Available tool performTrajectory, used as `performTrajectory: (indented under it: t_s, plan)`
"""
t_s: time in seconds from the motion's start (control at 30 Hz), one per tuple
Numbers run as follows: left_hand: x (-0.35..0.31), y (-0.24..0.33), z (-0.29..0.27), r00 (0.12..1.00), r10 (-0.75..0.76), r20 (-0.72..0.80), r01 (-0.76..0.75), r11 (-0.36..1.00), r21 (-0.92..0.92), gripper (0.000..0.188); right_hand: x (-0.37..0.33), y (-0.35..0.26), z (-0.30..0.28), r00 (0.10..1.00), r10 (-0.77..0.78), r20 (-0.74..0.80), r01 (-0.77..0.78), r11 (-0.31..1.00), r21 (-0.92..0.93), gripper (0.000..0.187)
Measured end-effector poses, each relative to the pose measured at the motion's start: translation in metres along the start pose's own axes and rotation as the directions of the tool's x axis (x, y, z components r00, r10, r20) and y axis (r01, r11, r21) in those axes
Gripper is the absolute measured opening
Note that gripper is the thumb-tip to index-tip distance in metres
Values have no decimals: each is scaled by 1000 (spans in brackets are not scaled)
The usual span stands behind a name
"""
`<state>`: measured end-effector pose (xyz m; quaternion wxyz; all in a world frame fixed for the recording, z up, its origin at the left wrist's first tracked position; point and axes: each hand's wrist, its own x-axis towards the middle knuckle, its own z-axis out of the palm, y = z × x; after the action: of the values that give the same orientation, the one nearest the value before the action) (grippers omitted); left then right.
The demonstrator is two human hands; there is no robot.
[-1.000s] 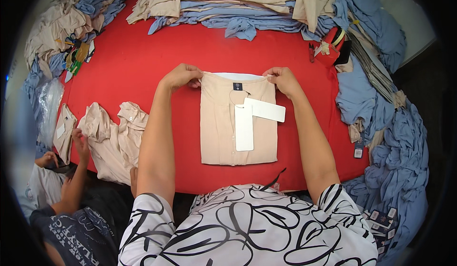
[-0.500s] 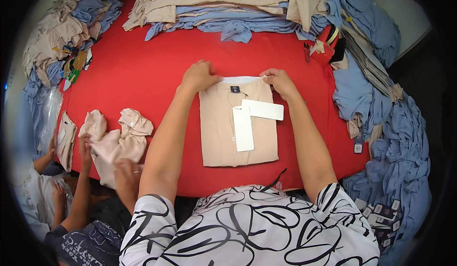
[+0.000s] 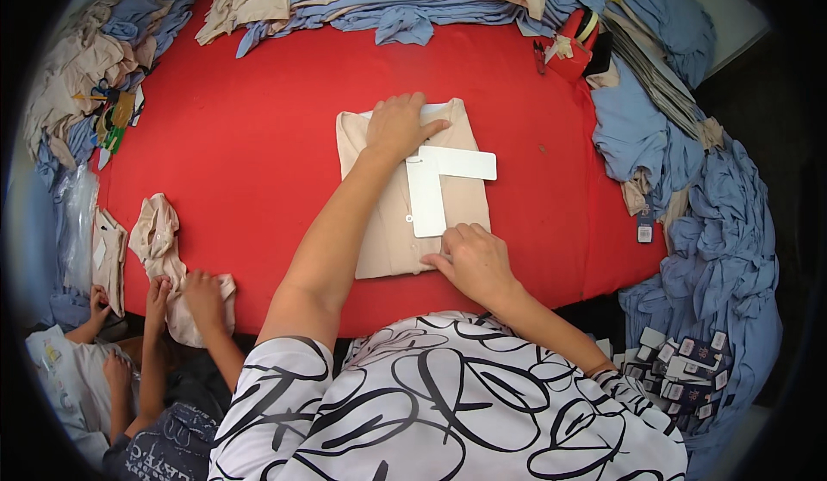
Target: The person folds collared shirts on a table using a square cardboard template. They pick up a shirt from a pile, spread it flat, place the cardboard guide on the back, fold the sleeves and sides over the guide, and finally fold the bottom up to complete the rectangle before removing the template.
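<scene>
A folded beige shirt (image 3: pixel 379 240) lies on the red table, slightly turned, with a button showing down its front. Two blank white tags (image 3: pixel 426 201) rest on it in an L shape. My left hand (image 3: pixel 403 126) lies over the collar end, fingers flat and thumb spread, covering part of the neckline. White shows inside the collar beside it. At the lower right part of the shirt, my right hand (image 3: pixel 474 261) has its fingers curled onto the fabric just below the upright tag. Its fingertips are partly hidden.
Beige and blue garments (image 3: pixel 362 7) are stacked along the far edge. Blue garments (image 3: pixel 724 248) heap at the right, near a pile of tags (image 3: pixel 685 369). A red holder (image 3: pixel 570 50) stands back right. At left, a co-worker's hands (image 3: pixel 202 300) handle a beige garment (image 3: pixel 159 235).
Both hands have left the collar's corners. My left hand now lies on the collar; my right has come down to the lower part. The shirt has turned slightly, and the co-worker's garment has shifted.
</scene>
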<state>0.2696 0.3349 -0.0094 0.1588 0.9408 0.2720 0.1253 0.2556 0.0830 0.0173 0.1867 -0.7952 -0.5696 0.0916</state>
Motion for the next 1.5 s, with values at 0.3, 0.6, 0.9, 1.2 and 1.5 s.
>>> performTrajectory:
  t_s: [0.3,0.6,0.9,1.2,1.5]
  plan:
    - [-10,2,-5,978,-193,-78,188,980,-61,54,-44,24,-15,831,347,434,-500,808,312,35]
    - [-36,6,-5,844,-480,-240,468,877,-107,47,-21,36,49,805,590,-62,-109,251,962,27]
    - [-38,-6,3,850,-424,-314,412,905,-109,50,-3,82,27,714,684,-147,111,98,989,22]
    - [-33,-3,-3,850,-465,-247,458,884,-88,43,-19,45,0,791,540,286,-355,25,935,87]
    - [-20,-27,-7,929,-286,-235,286,958,-33,48,19,66,5,828,536,164,-245,82,966,68]
